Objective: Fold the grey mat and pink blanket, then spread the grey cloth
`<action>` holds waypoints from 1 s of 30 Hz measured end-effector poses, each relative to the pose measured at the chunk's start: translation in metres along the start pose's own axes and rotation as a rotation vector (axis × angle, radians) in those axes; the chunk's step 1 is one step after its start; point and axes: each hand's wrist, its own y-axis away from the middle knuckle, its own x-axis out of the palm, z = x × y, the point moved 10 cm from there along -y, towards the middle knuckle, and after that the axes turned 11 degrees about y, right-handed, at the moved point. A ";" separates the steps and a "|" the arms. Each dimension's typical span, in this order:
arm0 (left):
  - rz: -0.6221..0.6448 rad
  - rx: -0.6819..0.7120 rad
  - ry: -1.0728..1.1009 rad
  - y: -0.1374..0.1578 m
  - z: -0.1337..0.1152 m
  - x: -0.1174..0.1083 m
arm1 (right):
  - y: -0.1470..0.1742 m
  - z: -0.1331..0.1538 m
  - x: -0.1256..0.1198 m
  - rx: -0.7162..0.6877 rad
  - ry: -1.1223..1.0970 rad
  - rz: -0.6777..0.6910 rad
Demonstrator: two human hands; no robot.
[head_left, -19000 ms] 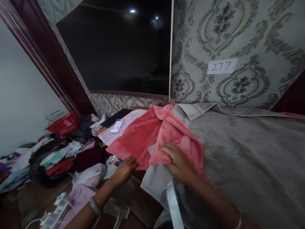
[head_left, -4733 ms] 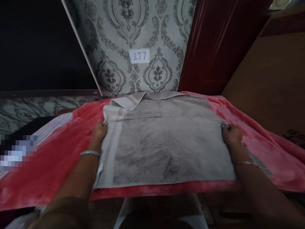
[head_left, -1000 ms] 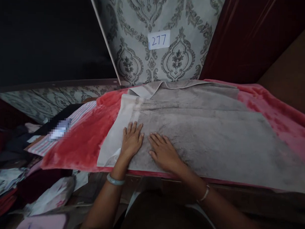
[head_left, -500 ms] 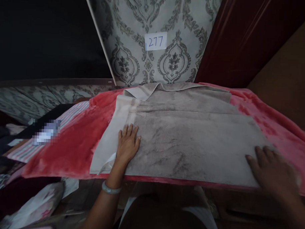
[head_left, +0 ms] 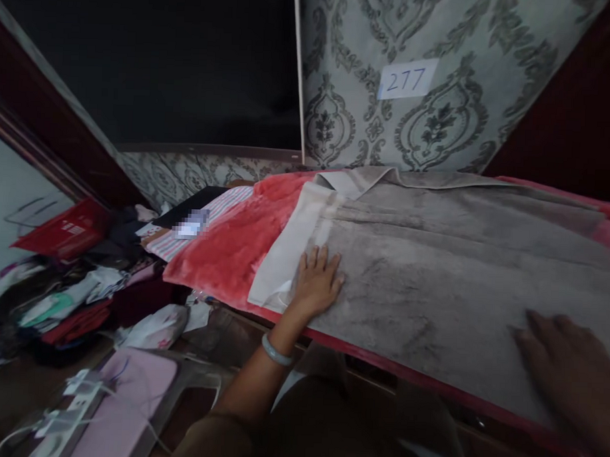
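Observation:
A grey plush cloth (head_left: 434,260) with a pale border lies spread over a red fleece blanket (head_left: 224,252). My left hand (head_left: 317,282) rests flat on the cloth near its pale left border, fingers a little apart, a bracelet on the wrist. On the right part of the cloth lies my right hand (head_left: 570,364), blurred, with its fingers stretched out and nothing in them. At the left front corner the border is turned up slightly. The far edge of the cloth is folded over unevenly, showing a light underside.
Behind the surface hangs a dark television screen (head_left: 205,65), and a paper marked 277 (head_left: 408,79) is on the patterned wall. Striped fabric (head_left: 220,212) lies at the left end. Lower left are heaped clothes (head_left: 77,307), a red bag (head_left: 69,230) and a power strip (head_left: 79,400) on a pink seat.
The view has turned left, so the cloth and both hands appear further right, and more of the floor clutter shows. My left hand keeps its place on the cloth; my right hand has shifted leftward across it.

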 end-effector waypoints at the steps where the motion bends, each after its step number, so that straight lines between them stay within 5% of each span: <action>1: 0.002 0.008 0.017 0.008 -0.004 0.002 | -0.004 0.020 -0.005 0.005 0.020 -0.029; 6: 0.040 0.166 0.205 0.050 -0.025 -0.006 | -0.014 0.134 0.000 -0.191 0.034 -0.007; 9: -0.058 0.160 0.244 0.068 -0.006 -0.037 | -0.012 0.172 0.007 -0.296 0.051 -0.010; 14: -0.204 -0.085 0.044 0.087 0.063 -0.074 | -0.006 0.184 0.009 -0.336 0.074 -0.038; 21: -0.271 -0.050 0.116 0.083 0.092 -0.074 | -0.005 0.182 0.008 -0.338 0.068 -0.034; 26: -0.305 -0.004 0.641 0.077 0.089 -0.096 | -0.013 0.188 0.012 -0.332 0.037 -0.030; 30: 0.050 0.151 1.269 0.074 0.034 -0.093 | -0.025 0.228 0.008 -0.450 -0.080 -0.001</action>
